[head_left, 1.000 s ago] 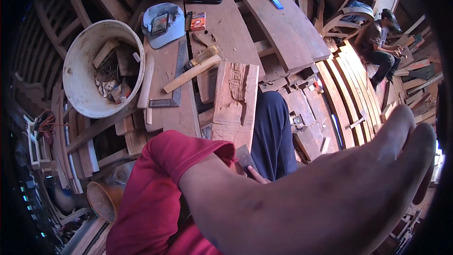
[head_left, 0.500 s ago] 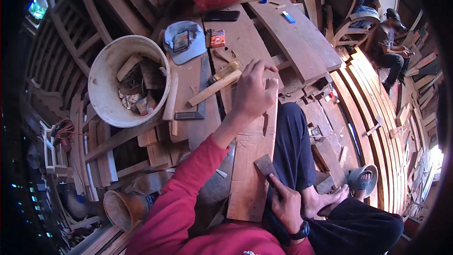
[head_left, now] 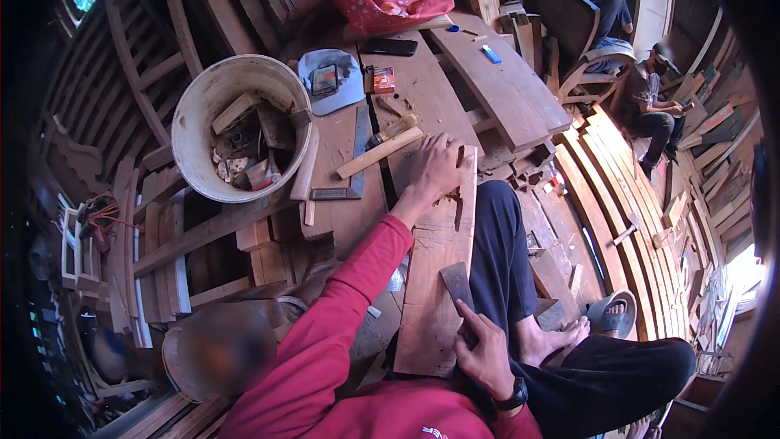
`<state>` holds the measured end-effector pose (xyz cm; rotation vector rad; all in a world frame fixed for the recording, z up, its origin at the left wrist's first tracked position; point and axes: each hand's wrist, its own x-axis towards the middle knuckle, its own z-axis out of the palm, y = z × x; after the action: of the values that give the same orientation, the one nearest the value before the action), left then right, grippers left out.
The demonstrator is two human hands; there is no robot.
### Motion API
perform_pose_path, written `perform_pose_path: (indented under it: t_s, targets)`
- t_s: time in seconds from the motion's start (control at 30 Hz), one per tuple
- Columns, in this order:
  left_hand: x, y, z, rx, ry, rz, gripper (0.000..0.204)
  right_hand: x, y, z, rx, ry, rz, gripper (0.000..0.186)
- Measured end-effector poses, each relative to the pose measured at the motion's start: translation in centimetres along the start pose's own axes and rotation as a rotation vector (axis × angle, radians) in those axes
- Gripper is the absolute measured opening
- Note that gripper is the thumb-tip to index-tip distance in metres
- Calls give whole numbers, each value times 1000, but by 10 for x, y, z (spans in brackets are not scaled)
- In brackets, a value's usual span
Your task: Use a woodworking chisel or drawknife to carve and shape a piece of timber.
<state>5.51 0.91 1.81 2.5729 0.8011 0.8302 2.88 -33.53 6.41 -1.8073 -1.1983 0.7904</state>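
Note:
A reddish wooden board (head_left: 439, 276) lies lengthwise beside my thigh, with pencil-like lines and a dark slot near its far end. My left hand (head_left: 439, 167) rests over that far end, fingers curled down on it. In my right hand (head_left: 486, 354) is a flat metal blade (head_left: 456, 283), its wide end lying on the board's right edge and my index finger stretched along it. The handle end is hidden in my palm. Just beyond my left hand are a pale wooden stick (head_left: 379, 153), a yellowish tool handle (head_left: 394, 130) and a metal try square (head_left: 358, 158).
On the bench are a cap (head_left: 331, 89), an orange-red small box (head_left: 383, 80), a phone (head_left: 390, 47), a blue lighter (head_left: 491, 54) and a red bag (head_left: 386, 0). A white bucket (head_left: 187, 138) stands left. A hammer (head_left: 626, 229) lies on planks right; two people sit beyond.
My left hand has come down from a raised, loosely bent pose onto the board's far end. My right hand keeps the blade at nearly the same spot. The view has shifted slightly.

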Motion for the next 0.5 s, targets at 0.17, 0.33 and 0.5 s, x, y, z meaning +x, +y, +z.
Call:
perform_pose_path:
  t_s: [0.17, 0.33, 0.5]
  targets:
    - [-7, 7, 1, -13, 4, -113, 35, -8, -9, -13, 120, -159, -62, 72]
    - [-9, -7, 14, 69, 98, -18, 33, -11, 1, -7, 208, -254, -154, 69]
    - [-8, -12, 23, 26, 132, -9, 33, -19, 12, 11, -23, -223, -235, 57]
